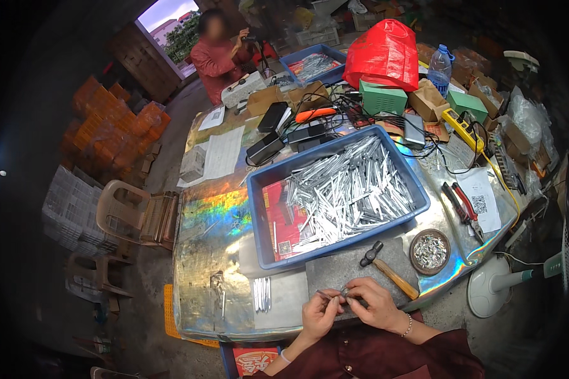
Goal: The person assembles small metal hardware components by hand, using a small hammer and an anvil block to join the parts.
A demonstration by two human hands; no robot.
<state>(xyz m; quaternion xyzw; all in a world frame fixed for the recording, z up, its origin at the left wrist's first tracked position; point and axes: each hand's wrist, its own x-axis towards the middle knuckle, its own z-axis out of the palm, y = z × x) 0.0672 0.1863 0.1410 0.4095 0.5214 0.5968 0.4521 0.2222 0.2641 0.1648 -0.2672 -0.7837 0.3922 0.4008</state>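
- The table (208,265) is being covered by an iridescent, reflective sheet, and clutter is being carried across most of its surface.
- A blue tray (259,208) is sitting at the table's middle, and a heap of thin silver metal strips (348,189) is being held inside it, over a red printed sheet.
- A red plastic bag (385,54) is resting at the far edge, beside green boxes and a water bottle (440,68).
- A grey slab (341,268) is lying just in front of the tray, and a wooden-handled hammer (389,270) is lying on it, near the right hand.
- A small round bowl (430,251) of silver bits is standing right of the hammer.
- Red-handled pliers (463,205) are lying further right.
- A short row of strips (262,294) is lying left of the hands.
- The left hand (319,312) is being closed in a narrow grip on a thin metal piece (332,295) over the slab's near edge.
- The right hand (373,303) is pinching the same piece from the other side; the fingertips of both hands are almost touching.
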